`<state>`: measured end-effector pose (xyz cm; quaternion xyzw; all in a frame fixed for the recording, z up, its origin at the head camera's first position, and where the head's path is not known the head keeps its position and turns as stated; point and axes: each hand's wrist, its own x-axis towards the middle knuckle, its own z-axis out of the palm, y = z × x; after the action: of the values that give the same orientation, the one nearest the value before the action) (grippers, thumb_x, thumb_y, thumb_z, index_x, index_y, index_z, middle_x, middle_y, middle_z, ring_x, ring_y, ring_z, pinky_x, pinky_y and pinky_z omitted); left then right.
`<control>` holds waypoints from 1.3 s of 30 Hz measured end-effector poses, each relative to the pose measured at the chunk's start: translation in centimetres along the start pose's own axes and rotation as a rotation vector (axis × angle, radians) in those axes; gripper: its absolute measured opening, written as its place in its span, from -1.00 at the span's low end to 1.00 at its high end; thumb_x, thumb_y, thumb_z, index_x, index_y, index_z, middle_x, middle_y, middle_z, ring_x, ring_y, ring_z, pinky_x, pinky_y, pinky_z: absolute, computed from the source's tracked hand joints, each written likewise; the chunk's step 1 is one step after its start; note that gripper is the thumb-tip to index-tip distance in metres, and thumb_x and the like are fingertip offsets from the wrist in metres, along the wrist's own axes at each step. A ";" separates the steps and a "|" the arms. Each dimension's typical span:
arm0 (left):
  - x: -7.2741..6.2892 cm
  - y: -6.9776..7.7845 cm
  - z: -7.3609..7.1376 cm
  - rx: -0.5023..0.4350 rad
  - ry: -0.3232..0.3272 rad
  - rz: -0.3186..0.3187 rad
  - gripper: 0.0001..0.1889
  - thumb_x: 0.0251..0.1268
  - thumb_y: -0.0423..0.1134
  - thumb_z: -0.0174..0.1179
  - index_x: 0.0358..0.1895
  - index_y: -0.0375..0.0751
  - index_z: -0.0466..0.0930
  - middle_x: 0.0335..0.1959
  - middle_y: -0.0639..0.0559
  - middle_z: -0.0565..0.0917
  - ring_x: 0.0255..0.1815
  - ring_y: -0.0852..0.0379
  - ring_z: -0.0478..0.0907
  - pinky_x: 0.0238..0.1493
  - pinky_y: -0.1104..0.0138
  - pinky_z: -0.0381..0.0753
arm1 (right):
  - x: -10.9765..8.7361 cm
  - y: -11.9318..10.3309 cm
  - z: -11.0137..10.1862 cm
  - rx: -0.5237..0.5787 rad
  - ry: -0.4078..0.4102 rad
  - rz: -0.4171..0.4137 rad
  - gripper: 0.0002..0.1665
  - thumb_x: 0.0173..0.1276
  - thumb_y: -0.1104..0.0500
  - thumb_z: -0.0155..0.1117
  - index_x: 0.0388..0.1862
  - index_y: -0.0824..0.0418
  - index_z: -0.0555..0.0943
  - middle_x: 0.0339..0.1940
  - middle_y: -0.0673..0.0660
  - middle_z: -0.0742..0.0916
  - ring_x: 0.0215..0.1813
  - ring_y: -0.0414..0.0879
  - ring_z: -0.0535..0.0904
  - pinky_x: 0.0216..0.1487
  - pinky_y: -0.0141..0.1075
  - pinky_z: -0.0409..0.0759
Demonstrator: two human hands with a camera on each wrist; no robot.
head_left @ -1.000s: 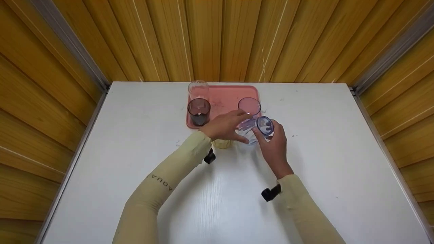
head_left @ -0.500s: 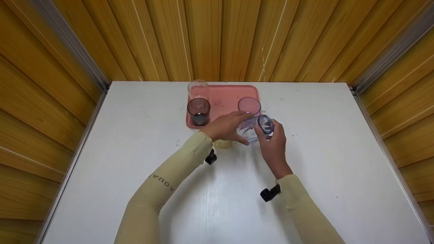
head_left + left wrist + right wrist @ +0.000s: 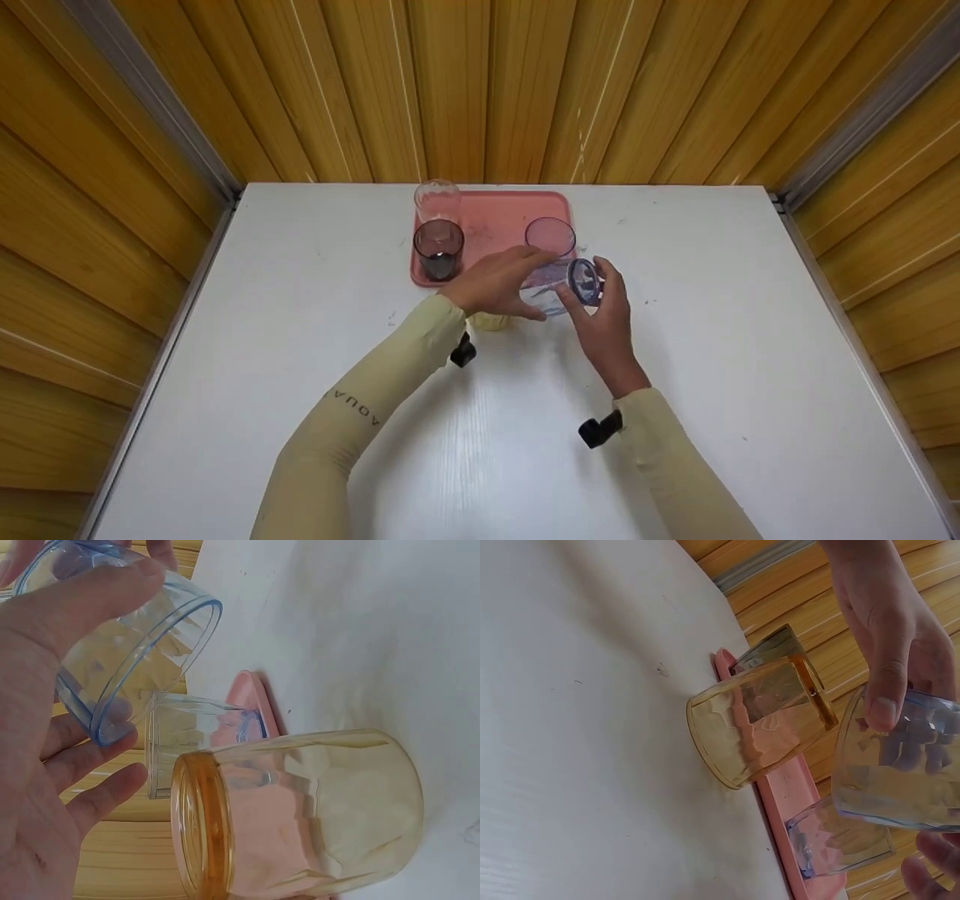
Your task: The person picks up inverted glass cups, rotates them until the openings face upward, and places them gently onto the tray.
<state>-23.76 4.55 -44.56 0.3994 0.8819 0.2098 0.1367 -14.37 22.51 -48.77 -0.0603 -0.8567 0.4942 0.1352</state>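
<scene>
Both hands hold a clear blue-tinted glass (image 3: 546,298) tipped on its side above the front right of the pink tray (image 3: 491,214). My left hand (image 3: 499,281) grips one end, its thumb across the wall in the left wrist view, where this glass (image 3: 139,652) shows facets and a blue edge. At the other end, my right hand (image 3: 606,319) has thumb and fingers around the darker blue rim, facing right. An amber glass (image 3: 337,810) stands upright on the table just in front of the tray; my left hand hides most of it from the head view.
On the tray's left side stand a dark smoky glass (image 3: 439,251) and, behind it, a colourless glass (image 3: 438,199). A purple-rimmed glass (image 3: 550,236) stands at its right, close behind the hands. The white table (image 3: 735,315) ends at wood-look panels.
The tipped glass has been turned so its rim faces further right, and my right fingers have shifted around that rim. My left hand has stayed nearly in place.
</scene>
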 end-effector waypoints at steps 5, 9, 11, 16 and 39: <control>-0.3 -0.1 -0.2 0.026 0.010 0.015 -0.06 -0.04 0.18 0.43 0.47 0.27 0.15 0.45 0.11 0.32 0.45 0.09 0.27 0.40 0.06 0.36 | 0.0 -0.3 -0.2 -0.025 0.002 -0.004 -0.02 0.24 -0.39 0.18 0.48 -0.01 0.10 0.40 0.09 0.36 0.33 -0.04 0.35 0.30 -0.07 0.50; -0.5 -0.1 -0.3 0.035 0.026 0.031 -0.08 -0.05 0.14 0.45 0.45 0.27 0.19 0.41 0.09 0.35 0.41 0.08 0.33 0.37 0.06 0.40 | -0.1 -0.5 -0.3 -0.048 0.007 -0.017 -0.04 0.23 -0.39 0.18 0.47 -0.02 0.12 0.37 0.08 0.39 0.29 -0.05 0.37 0.26 -0.08 0.49; -0.5 -0.1 -0.4 0.047 0.035 0.042 -0.08 -0.06 0.14 0.46 0.45 0.26 0.20 0.39 0.08 0.37 0.37 0.08 0.36 0.36 0.07 0.42 | -0.1 -0.6 -0.4 -0.056 0.006 -0.024 -0.05 0.24 -0.39 0.19 0.47 -0.03 0.13 0.35 0.06 0.40 0.25 -0.06 0.38 0.22 -0.11 0.48; -0.6 -0.1 -0.6 0.099 0.060 0.079 -0.07 -0.07 0.16 0.45 0.45 0.19 0.21 0.35 0.05 0.41 0.30 0.08 0.41 0.34 0.10 0.45 | -0.2 -0.5 -0.5 -0.063 0.004 -0.049 -0.08 0.25 -0.37 0.19 0.46 -0.01 0.16 0.31 0.06 0.43 0.19 -0.07 0.41 0.12 -0.18 0.45; -1.1 0.4 -1.5 0.158 0.109 0.134 -0.09 -0.11 0.10 0.50 0.41 0.25 0.26 0.27 0.06 0.47 0.24 0.09 0.44 0.26 0.12 0.53 | -0.4 -0.3 -0.4 -0.034 -0.009 -0.074 -0.26 0.38 -0.23 0.13 0.40 0.10 0.25 0.17 0.07 0.53 0.06 -0.09 0.46 0.09 -0.21 0.53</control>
<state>-23.39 3.53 -42.95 0.4551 0.8731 0.1697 0.0423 -13.88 22.58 -48.37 -0.0286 -0.8673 0.4743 0.1484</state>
